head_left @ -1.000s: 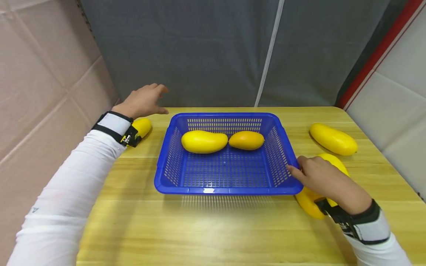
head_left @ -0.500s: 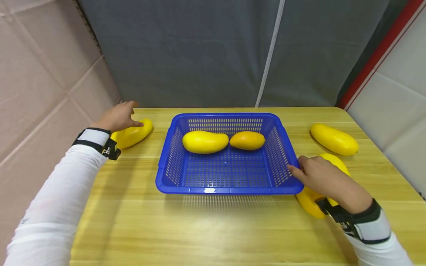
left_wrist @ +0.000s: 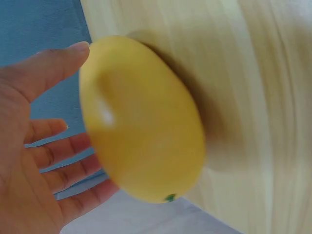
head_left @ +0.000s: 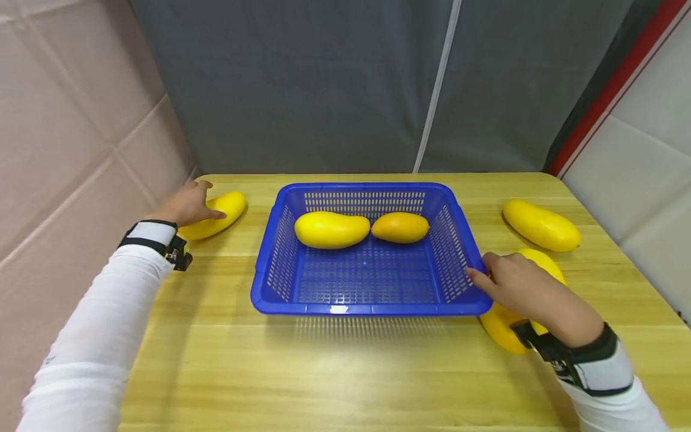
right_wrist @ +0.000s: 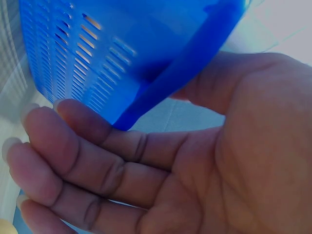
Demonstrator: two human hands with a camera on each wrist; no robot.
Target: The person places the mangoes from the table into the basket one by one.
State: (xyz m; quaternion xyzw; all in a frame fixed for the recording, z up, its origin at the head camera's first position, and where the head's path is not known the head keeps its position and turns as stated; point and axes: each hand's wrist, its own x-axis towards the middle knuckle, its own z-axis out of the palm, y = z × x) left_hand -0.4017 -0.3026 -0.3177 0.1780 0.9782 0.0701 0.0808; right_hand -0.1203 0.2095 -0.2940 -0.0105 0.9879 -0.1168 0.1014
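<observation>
At the table's far left lies a yellow mango with a green stem spot at one end. My left hand is over it, thumb and fingers spread along its sides. In the left wrist view the thumb tip overlaps the edge of the mango and the loosely bent fingers reach its other side. My right hand pinches the right rim of a blue plastic basket, thumb over the inner side and fingers outside. Inside the basket are a bright yellow mango and a smaller orange-yellow mango.
Under and beside the right hand are a yellow mango, partly hidden, and an orange-yellow mango. Another yellow mango lies farther back on the right of the wooden table. A grey curtain hangs behind the table.
My left hand has moved left and down from beside the basket to the mango at the far left. The right hand stays on the basket rim.
</observation>
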